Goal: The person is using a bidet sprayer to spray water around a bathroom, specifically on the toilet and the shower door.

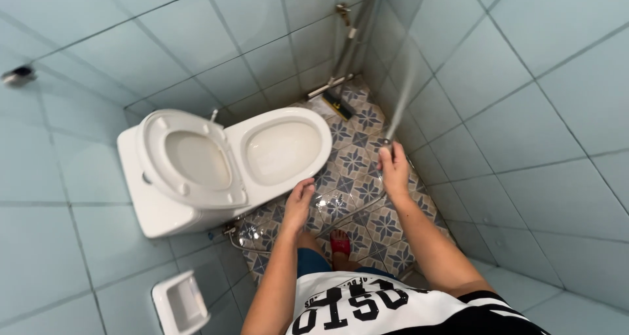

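One toilet (262, 151), one spray nozzle (388, 145), one floor brush (337, 99), one paper holder (180, 303), two hands, left (299, 200) and right (395, 171).

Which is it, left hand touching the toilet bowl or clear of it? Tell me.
Apart. The head view shows the left hand open in the air below the toilet bowl, with patterned floor tile visible between fingertips and rim.

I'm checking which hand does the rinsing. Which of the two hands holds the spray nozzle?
The right hand grips the spray nozzle, jetting water at the tiled wall. The left hand is empty, near the toilet.
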